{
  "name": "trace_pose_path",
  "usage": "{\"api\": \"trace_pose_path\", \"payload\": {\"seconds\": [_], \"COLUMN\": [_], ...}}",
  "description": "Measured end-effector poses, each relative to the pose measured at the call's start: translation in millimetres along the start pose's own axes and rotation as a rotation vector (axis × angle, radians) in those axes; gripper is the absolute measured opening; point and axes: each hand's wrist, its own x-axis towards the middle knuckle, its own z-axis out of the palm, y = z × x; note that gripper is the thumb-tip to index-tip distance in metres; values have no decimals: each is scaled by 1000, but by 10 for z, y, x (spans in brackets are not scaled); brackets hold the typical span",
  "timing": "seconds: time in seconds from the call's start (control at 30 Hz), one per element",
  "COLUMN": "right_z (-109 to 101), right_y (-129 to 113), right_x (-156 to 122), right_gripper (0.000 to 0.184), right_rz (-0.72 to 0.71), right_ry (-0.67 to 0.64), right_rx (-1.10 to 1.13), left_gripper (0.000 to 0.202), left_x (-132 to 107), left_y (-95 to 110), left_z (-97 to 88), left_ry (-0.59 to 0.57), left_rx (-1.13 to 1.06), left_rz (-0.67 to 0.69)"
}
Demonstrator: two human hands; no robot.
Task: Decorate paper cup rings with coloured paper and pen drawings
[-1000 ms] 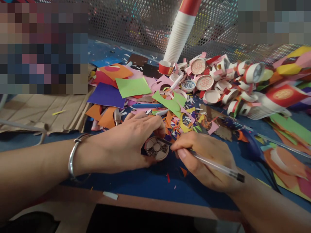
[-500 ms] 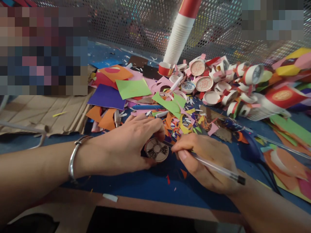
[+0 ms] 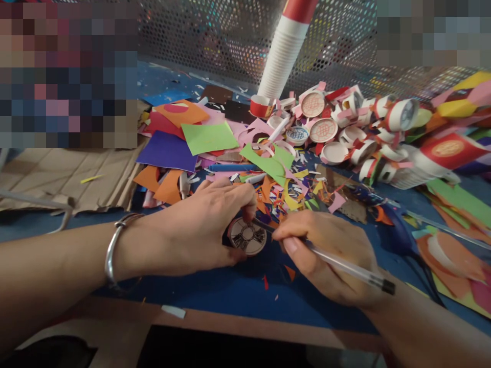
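My left hand (image 3: pixel 195 225) curls its thumb and fingers around a small round disc (image 3: pixel 249 237), likely the bottom of a paper cup, at the blue table's surface. Black ink on the disc forms a ring in the middle with scribbled, fan-shaped sections around it. A clear-barrelled pen (image 3: pixel 345 266) with a black end cap sits pinched in my right hand (image 3: pixel 326 255). Its tip points left at the disc's upper edge, close to my left fingers; whether it touches the disc I cannot tell.
Coloured paper scraps (image 3: pixel 284 189) cover the table (image 3: pixel 230 291) beyond my hands. Behind them lie decorated cup pieces (image 3: pixel 324 130) and a tall stack of paper cups (image 3: pixel 284 56) before a perforated metal panel (image 3: pixel 215 41). Cardboard (image 3: pixel 69 179) lies left; a blue glue gun (image 3: pixel 395 230) lies right.
The pen's back end has swung slightly right and down while its tip stays by the disc's upper edge. My left hand and the disc hold nearly the same place.
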Motion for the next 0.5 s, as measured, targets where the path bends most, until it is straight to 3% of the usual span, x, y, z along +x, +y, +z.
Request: {"api": "trace_pose_path", "payload": {"seconds": [0.5], "right_z": [-5], "right_y": [-13], "right_x": [-7], "right_gripper": [15], "right_rz": [-17], "right_ry": [15], "right_rx": [-21], "left_gripper": [29], "left_x": [-7], "left_y": [-20], "left_z": [4], "left_ry": [-6], "left_rx": [-29], "left_rz": [14]}}
